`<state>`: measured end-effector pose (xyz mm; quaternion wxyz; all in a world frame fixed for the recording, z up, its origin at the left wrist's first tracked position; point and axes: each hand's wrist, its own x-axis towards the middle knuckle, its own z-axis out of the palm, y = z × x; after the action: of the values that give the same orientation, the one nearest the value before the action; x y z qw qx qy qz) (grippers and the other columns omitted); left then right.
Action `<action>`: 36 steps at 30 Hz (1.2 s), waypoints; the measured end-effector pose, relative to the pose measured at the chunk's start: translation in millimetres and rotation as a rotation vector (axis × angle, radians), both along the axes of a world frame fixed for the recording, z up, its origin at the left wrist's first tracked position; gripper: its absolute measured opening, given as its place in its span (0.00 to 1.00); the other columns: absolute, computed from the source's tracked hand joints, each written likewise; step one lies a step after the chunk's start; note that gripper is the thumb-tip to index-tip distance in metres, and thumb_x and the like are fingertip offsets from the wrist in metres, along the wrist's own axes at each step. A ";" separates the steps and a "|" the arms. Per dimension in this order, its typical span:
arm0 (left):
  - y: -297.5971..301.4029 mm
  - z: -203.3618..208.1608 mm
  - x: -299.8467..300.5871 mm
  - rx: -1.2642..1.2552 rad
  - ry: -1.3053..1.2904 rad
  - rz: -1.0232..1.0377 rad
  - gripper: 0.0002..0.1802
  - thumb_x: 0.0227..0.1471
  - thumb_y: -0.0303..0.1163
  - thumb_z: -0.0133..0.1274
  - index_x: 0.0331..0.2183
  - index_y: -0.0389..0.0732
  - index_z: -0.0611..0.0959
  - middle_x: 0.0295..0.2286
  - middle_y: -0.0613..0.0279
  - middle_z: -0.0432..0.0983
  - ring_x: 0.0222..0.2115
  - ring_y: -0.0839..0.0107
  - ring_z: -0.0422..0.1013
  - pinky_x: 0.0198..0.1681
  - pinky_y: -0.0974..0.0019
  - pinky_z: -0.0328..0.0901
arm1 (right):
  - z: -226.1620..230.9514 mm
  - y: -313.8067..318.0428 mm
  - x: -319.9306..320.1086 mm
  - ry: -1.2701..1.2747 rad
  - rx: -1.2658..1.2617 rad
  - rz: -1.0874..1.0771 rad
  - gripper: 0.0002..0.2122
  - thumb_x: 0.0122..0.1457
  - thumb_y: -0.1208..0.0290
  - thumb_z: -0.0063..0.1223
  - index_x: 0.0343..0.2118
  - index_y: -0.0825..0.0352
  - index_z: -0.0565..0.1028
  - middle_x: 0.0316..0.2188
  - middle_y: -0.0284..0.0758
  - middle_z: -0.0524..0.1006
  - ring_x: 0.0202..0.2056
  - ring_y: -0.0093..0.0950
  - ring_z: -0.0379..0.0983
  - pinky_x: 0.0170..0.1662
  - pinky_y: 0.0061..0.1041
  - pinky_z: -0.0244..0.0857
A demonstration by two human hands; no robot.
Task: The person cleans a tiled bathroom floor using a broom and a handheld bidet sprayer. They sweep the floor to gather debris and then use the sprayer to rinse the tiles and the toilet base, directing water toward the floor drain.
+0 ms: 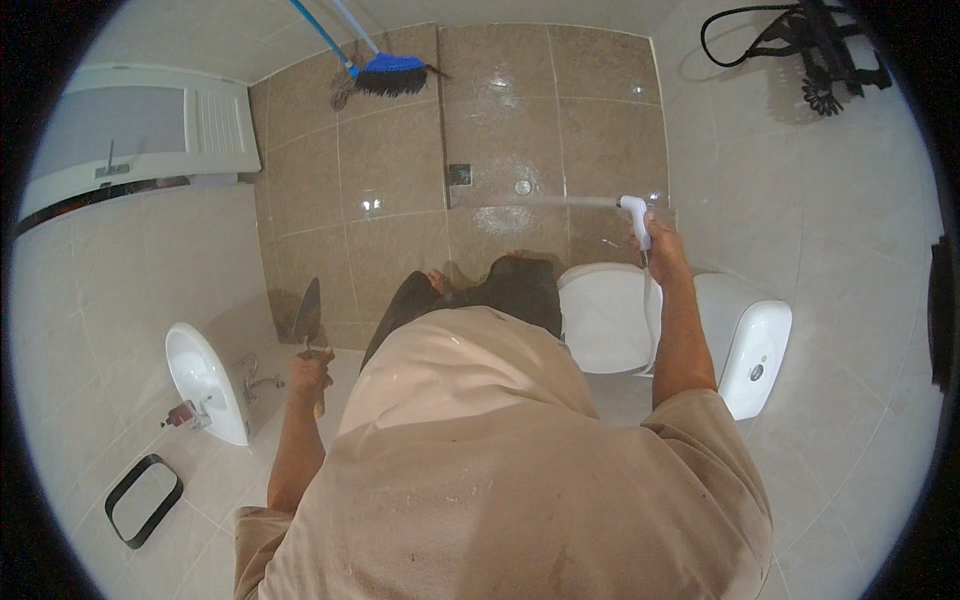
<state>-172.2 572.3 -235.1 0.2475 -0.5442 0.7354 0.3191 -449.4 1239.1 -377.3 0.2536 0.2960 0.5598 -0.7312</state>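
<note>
My right hand (665,250) is wrapped round a white handheld bidet sprayer (636,212), held out over the floor beside the toilet (608,315). A stream of water leaves its nozzle toward the left, across the brown floor tiles (395,180). From the sprayer a thin hose (651,315) hangs down past the toilet seat. On the other side, my left hand (313,372) grips a trowel (308,310) by its handle. Its dark, pointed blade is directed forward, away from me. The palm sides of both hands are hidden.
A round drain (523,187) and a dark square patch (459,175) lie in the wet floor. Ahead stands a blue broom (390,72). A washbasin (205,380) juts out at left, below a white door (120,125). The toilet tank (755,360) is at right; black equipment (825,50) is at upper right.
</note>
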 end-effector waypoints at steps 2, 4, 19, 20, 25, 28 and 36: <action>-2.4 -2.7 6.3 0.008 0.034 0.014 0.19 0.54 0.42 0.63 0.33 0.32 0.85 0.17 0.63 0.69 0.12 0.70 0.67 0.16 0.64 0.63 | 1.3 -3.1 1.4 -0.002 0.015 -0.004 0.19 0.67 0.53 0.48 0.45 0.68 0.74 0.28 0.34 0.76 0.25 0.25 0.71 0.28 0.26 0.63; 3.2 0.1 4.3 0.027 0.038 0.028 0.19 0.54 0.41 0.63 0.33 0.32 0.84 0.16 0.64 0.68 0.11 0.71 0.66 0.16 0.65 0.63 | 12.0 -8.7 1.8 -0.009 0.036 -0.023 0.20 0.70 0.54 0.43 0.48 0.68 0.74 0.29 0.32 0.76 0.26 0.22 0.69 0.29 0.23 0.63; -0.4 3.7 3.5 0.032 -0.008 -0.003 0.17 0.53 0.38 0.61 0.33 0.31 0.84 0.19 0.56 0.75 0.15 0.66 0.71 0.20 0.61 0.67 | 30.0 11.0 -3.0 0.226 -0.053 -0.178 0.20 0.69 0.54 0.44 0.48 0.70 0.73 0.30 0.33 0.76 0.26 0.23 0.69 0.29 0.23 0.63; -1.8 1.9 2.3 0.033 -0.038 -0.025 0.17 0.53 0.38 0.61 0.33 0.31 0.84 0.19 0.56 0.75 0.16 0.65 0.71 0.20 0.61 0.67 | 31.7 12.7 -4.3 0.208 0.002 -0.159 0.20 0.69 0.54 0.45 0.47 0.70 0.73 0.29 0.33 0.76 0.26 0.23 0.69 0.28 0.23 0.63; -62.0 -30.8 30.7 0.046 -0.025 -0.382 0.18 0.53 0.40 0.60 0.31 0.32 0.83 0.19 0.54 0.75 0.17 0.65 0.74 0.22 0.60 0.69 | 27.6 20.1 -16.9 0.138 0.274 -0.222 0.20 0.69 0.54 0.45 0.45 0.71 0.74 0.27 0.34 0.76 0.24 0.23 0.70 0.25 0.23 0.64; -25.7 -14.3 -12.1 0.050 -0.080 -0.105 0.17 0.54 0.40 0.59 0.31 0.33 0.82 0.20 0.53 0.75 0.18 0.65 0.75 0.23 0.60 0.70 | 35.2 35.2 -15.5 0.199 0.380 -0.424 0.19 0.69 0.56 0.46 0.44 0.72 0.74 0.28 0.35 0.77 0.24 0.23 0.71 0.26 0.23 0.65; -61.7 -23.8 -70.3 0.082 -0.075 -0.180 0.16 0.52 0.38 0.61 0.31 0.33 0.80 0.24 0.57 0.74 0.20 0.63 0.73 0.23 0.58 0.69 | 55.0 27.6 -1.0 0.348 0.566 -0.581 0.17 0.68 0.58 0.48 0.41 0.71 0.75 0.28 0.35 0.77 0.24 0.23 0.71 0.26 0.24 0.65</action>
<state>-242.5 510.6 -258.9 0.3245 -0.4769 0.7579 0.3046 -450.4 1266.7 -322.3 -0.1518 0.3716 0.6659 -0.6288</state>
